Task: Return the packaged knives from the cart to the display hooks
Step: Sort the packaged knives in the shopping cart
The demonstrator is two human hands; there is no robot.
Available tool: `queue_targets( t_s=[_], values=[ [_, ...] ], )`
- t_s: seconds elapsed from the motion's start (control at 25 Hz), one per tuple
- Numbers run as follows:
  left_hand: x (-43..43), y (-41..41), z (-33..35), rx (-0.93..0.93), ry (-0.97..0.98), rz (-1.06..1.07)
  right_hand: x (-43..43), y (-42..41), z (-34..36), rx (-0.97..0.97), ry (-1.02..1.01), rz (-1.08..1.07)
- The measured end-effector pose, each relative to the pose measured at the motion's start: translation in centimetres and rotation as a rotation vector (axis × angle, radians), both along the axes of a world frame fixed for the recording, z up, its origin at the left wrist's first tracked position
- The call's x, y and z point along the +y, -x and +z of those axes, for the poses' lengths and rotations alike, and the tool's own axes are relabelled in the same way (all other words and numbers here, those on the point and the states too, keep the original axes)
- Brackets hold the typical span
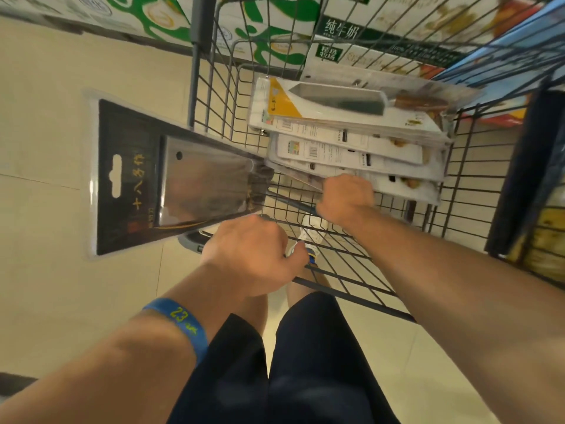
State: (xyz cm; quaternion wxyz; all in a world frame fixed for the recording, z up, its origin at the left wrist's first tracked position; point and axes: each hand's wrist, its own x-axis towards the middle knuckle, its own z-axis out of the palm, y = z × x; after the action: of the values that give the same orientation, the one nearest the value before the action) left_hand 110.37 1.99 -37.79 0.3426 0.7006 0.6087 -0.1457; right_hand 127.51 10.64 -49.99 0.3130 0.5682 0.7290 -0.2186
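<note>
A black packaged cleaver (171, 179) with a hang slot is held up over the left side of the wire cart (477, 191). My right hand (345, 197) grips its narrow handle end, just inside the cart. My left hand (253, 255) sits below the package, with its fingers curled round the cart's near rim by the grey handle (189, 241). Several white packaged knives (351, 139) are stacked at the far right of the basket. The top one shows a blade and a wooden grip.
Milk cartons (275, 29) are stacked on the floor beyond the cart. A shelf with goods (544, 234) stands close on the right. Beige floor tiles (46, 179) lie to the left. My legs in dark shorts are under the cart's near end.
</note>
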Motion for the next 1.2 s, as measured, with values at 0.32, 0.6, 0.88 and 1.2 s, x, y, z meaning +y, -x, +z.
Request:
queue_targets(
  t_s=[0.32,0.6,0.88,1.2],
  values=[
    [0.7,-0.3,0.7,0.009,0.071,-0.013,2.0,-2.9,8.6,0.237,-0.058,-0.595],
    [0.7,-0.6,1.2,-0.003,0.087,0.011,2.9,-4.2,11.7,0.665,-0.104,-1.387],
    [0.4,-0.5,0.7,0.011,0.059,-0.003,2.2,-4.2,14.7,0.890,-0.183,-1.542],
    [0.9,-0.6,3.6,-0.132,0.194,0.467,2.1,-2.9,20.1,1.381,0.033,-1.828]
  ],
)
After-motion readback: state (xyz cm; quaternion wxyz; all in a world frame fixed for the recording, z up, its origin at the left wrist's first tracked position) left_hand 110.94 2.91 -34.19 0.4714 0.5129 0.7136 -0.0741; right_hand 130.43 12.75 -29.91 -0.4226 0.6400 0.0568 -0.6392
